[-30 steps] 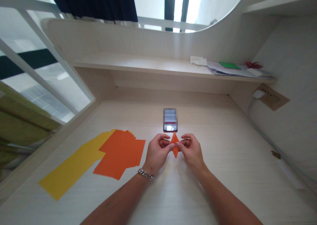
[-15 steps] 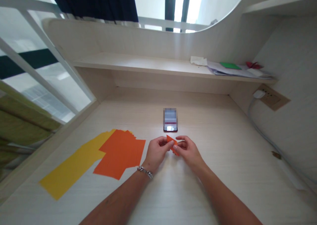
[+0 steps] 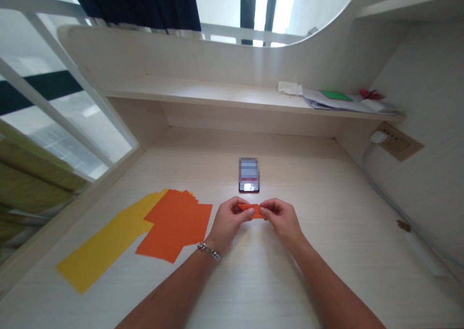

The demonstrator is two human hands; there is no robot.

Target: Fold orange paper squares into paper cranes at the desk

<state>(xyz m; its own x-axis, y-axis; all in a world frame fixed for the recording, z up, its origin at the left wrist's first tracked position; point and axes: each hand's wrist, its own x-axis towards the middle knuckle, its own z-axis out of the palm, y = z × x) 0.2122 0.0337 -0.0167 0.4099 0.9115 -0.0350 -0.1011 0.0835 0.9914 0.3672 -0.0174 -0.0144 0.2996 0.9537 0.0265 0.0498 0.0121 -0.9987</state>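
Note:
A small folded piece of orange paper (image 3: 256, 212) is pinched between my two hands, just in front of a phone. My left hand (image 3: 231, 219), with a chain bracelet at its wrist, grips the paper's left part between thumb and fingers. On the opposite end, my right hand (image 3: 282, 217) pinches the paper with thumb and forefinger. My fingers hide both ends of it. To the left of my hands, orange paper sheets (image 3: 177, 227) lie partly over yellow sheets (image 3: 105, 242) on the pale desk.
The phone (image 3: 249, 174) lies face up beyond my hands, its screen blurred. Along the back runs a shelf (image 3: 203, 91) holding papers (image 3: 340, 103), a green sheet (image 3: 336, 95) and a red folded piece (image 3: 371, 94). A cable (image 3: 377, 189) hangs from the right wall socket (image 3: 401, 143).
The folded orange paper has turned from a slant to lie nearly level. My right hand has shifted slightly right, to the paper's right end; its fingers have closed in.

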